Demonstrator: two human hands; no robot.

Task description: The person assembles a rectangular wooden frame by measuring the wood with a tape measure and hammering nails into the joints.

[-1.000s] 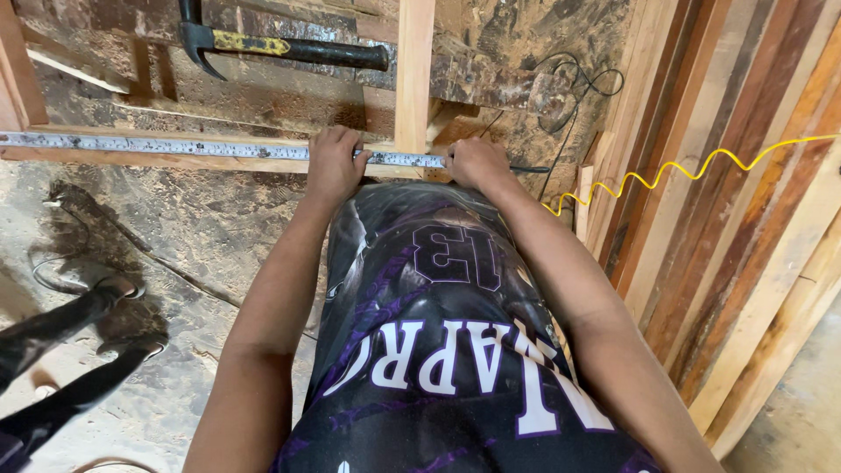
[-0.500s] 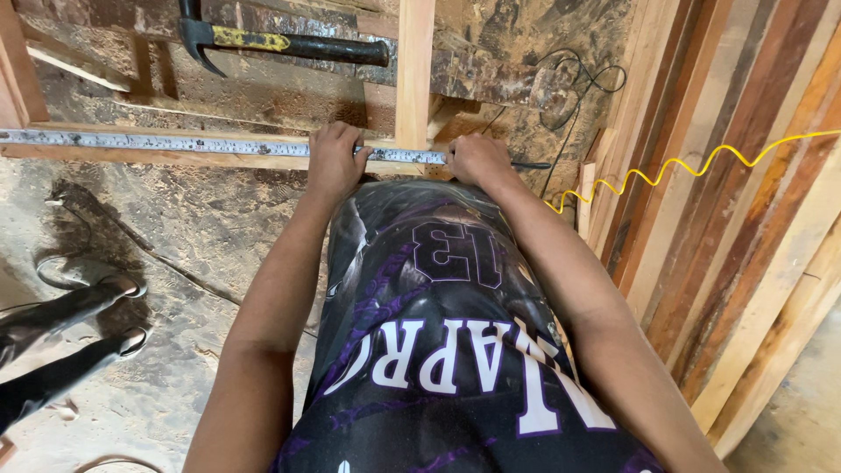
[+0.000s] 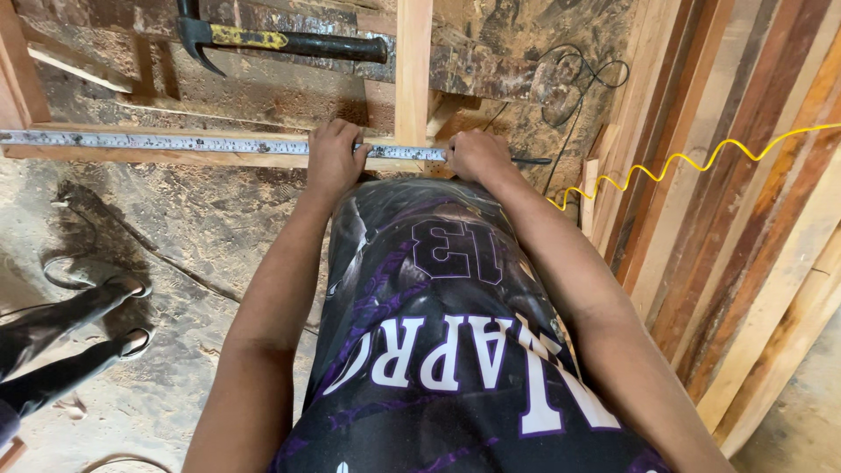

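Observation:
A metal measuring tape (image 3: 158,141) lies stretched along a horizontal wooden rail (image 3: 175,158) in front of me. My left hand (image 3: 333,156) presses down on the tape near the foot of an upright wooden stud (image 3: 413,61). My right hand (image 3: 473,156) grips the tape's right end just past the stud; a dark pencil-like tip (image 3: 530,161) sticks out beside it. My dark printed shirt hides the ground below my arms.
A hammer (image 3: 280,41) with a black and yellow handle rests above the rail. Stacked wooden planks (image 3: 745,219) lean at the right, crossed by a coiled yellow cord (image 3: 683,162). Another person's legs and sandals (image 3: 79,328) stand at the left on dusty ground.
Both hands stay on the tape. The other person's legs at the left have shifted slightly.

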